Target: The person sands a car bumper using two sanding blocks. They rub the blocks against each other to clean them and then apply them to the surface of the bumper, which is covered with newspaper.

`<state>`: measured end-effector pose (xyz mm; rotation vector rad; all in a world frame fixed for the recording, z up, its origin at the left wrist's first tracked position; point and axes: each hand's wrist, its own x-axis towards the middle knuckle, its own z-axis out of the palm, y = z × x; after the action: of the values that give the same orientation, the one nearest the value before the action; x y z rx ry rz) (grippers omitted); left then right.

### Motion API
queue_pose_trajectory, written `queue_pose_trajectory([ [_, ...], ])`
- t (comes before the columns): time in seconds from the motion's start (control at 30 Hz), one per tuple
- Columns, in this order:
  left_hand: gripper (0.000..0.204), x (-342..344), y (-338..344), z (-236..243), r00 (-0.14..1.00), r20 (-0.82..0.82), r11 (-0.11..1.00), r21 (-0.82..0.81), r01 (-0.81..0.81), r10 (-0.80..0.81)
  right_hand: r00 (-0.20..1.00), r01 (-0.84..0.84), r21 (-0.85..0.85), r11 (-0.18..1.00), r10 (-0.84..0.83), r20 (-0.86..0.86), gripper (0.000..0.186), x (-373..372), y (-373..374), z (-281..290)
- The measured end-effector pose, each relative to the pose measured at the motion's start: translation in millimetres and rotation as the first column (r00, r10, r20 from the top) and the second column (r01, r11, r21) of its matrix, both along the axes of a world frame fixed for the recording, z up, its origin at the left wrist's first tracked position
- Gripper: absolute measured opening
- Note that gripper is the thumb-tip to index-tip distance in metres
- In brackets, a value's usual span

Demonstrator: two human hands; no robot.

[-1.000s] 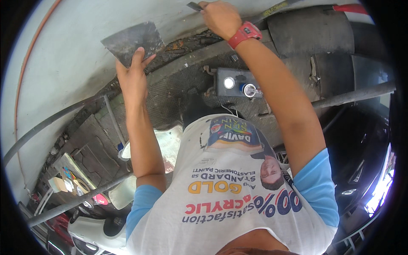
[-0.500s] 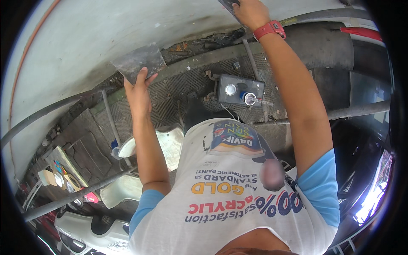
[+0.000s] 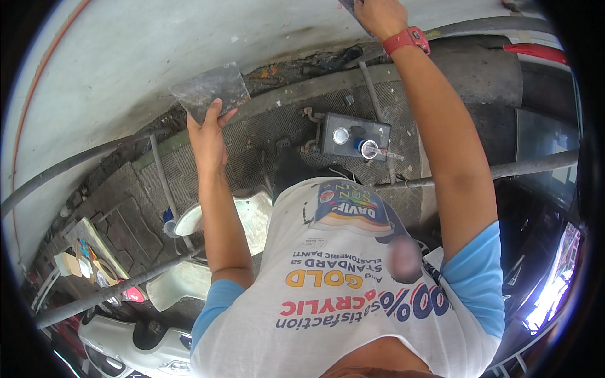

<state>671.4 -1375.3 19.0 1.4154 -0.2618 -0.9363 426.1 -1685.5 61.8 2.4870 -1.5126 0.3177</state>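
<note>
The left hand (image 3: 208,135) is holding up a flat, grey metal plate (image 3: 211,91) smeared with dried paste. The thumb is lying over the near edge and the fingers are going under it, so the grip is closed tight on the plate. It is being held flat side up, close to the pale wall (image 3: 126,69), so the paste on it is not sliding off and is staying within easy reach.

The right hand (image 3: 378,16) is reaching far up to the wall at the top edge. It is wearing a red wristband (image 3: 406,41). Its grip is closed round a dark tool handle (image 3: 350,9), but most of the tool is cut off by the edge, so I cannot tell what kind it is.

Both arms are stretching up because the wall is high and in front of the person. Far below, between the arms, a grey box (image 3: 356,135) with round caps is sitting on a mesh walkway (image 3: 265,126). A long metal pole (image 3: 120,286) is crossing near the left side, and white scooters are parked down on the ground.
</note>
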Motion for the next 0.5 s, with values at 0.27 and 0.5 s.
queue_pose_trajectory([
  [0.27, 0.049, -1, -1, 0, 0.999, -0.013, 0.999, -0.014, -0.031, 0.031, 0.998, 0.042, 0.059, 0.997, -0.045, 0.037, 0.024, 1, -3, 19],
  [0.5, 0.049, 4, 2, -12, 0.999, -0.013, 0.998, -0.044, -0.045, 0.044, 0.989, 0.070, 0.123, 0.990, -0.085, 0.122, 0.031, -3, -16, 14],
])
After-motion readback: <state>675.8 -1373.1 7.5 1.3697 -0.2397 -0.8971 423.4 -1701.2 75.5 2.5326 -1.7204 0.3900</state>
